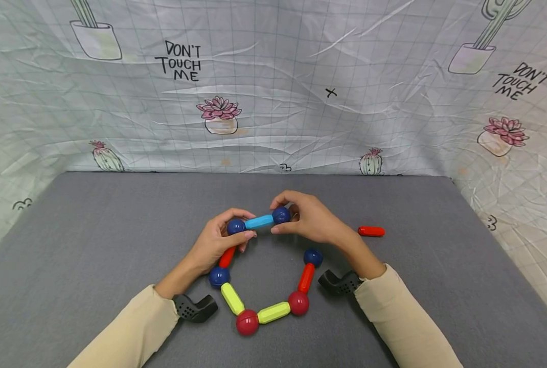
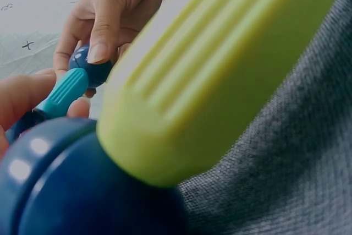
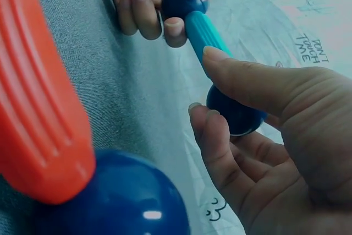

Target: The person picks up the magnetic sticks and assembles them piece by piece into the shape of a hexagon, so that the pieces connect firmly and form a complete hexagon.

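Observation:
My left hand (image 1: pixel 213 237) grips a dark blue ball (image 1: pixel 236 227) at the far left of a chain of toy balls and rods. From that ball a light blue rod (image 1: pixel 259 222) runs to another blue ball (image 1: pixel 281 215), which my right hand (image 1: pixel 311 219) holds between thumb and fingers. A red rod (image 1: pixel 227 257) leads down from the left hand to a blue ball (image 1: pixel 219 277). Two yellow rods (image 1: pixel 232 299) and two red balls (image 1: pixel 247 322) form the near side. On the right, a red rod (image 1: pixel 306 278) ends in a blue ball (image 1: pixel 312 257), apart from the right hand's ball.
A loose red rod (image 1: pixel 371 231) lies on the grey table (image 1: pixel 117 230), right of the right hand. Behind the table hangs a white cloth (image 1: pixel 273 66) printed with plants. Each wrist wears a black camera mount (image 1: pixel 195 308), close beside the chain.

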Demonstrator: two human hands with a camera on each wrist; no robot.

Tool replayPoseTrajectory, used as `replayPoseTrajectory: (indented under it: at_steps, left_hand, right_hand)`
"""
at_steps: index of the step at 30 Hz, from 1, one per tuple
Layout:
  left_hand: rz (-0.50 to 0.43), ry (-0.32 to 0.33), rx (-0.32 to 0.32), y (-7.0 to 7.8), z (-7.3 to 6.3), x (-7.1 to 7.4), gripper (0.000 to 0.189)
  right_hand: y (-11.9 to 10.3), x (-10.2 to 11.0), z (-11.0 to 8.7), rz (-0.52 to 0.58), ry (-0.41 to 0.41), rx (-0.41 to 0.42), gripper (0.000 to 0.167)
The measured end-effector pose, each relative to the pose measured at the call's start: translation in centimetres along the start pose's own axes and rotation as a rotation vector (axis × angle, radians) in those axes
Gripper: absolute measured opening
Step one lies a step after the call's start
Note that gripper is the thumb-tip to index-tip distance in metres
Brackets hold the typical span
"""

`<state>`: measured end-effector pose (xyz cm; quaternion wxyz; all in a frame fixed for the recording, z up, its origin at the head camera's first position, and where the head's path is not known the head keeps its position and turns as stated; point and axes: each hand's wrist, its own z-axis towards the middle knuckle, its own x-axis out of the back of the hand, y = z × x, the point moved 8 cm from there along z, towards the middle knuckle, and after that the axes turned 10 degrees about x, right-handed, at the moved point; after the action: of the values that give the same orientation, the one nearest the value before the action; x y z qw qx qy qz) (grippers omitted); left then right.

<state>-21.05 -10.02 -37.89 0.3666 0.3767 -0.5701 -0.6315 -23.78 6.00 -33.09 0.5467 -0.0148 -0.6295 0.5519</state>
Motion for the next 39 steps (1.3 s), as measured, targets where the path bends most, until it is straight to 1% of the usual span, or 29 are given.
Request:
replayPoseTrajectory:
  at_steps: [6,12,16,20,26,31,36,39]
  left_hand:
    - [0.038,0.01,0.02,0.0,0.0,0.0,0.031]
    - [0.07,0.019,0.027,0.0,-0.1,0.1,0.029]
    - [0.067,0.018,0.025,0.0,-0.1,0.0,0.028]
    - [0.06,0.028,0.021,0.0,-0.1,0.1,0.025]
    - [0.068,0.04,0.021,0.0,-0.1,0.1,0.023]
    - [0.065,0.044,0.018,0.0,-0.1,0.1,0.022]
    - [0.075,0.052,0.011,-0.1,-0.1,0.1,0.021]
    - [0.08,0.048,-0.002,0.0,-0.1,0.1,0.021]
  right_hand:
    - [-0.3,-0.1,0.0,0.013,-0.037,0.013,0.04]
    - [-0.4,-0.1,-0.2,0.028,-0.084,-0.005,0.039]
    - [-0.4,-0.4,-0.4,0.038,-0.121,-0.025,0.041]
    - [-0.5,-0.7,-0.4,0.032,-0.147,-0.023,0.041]
    - [-0.5,-0.7,-0.5,0.016,-0.157,-0.026,0.043]
    - [-0.5,-0.2,-1.0,0.018,-0.171,-0.033,0.047]
    - [-0.6,1.2,-1.9,0.047,-0.142,-0.026,0.044]
    - [-0.4,2.6,-2.8,0.026,-0.101,-0.021,0.041]
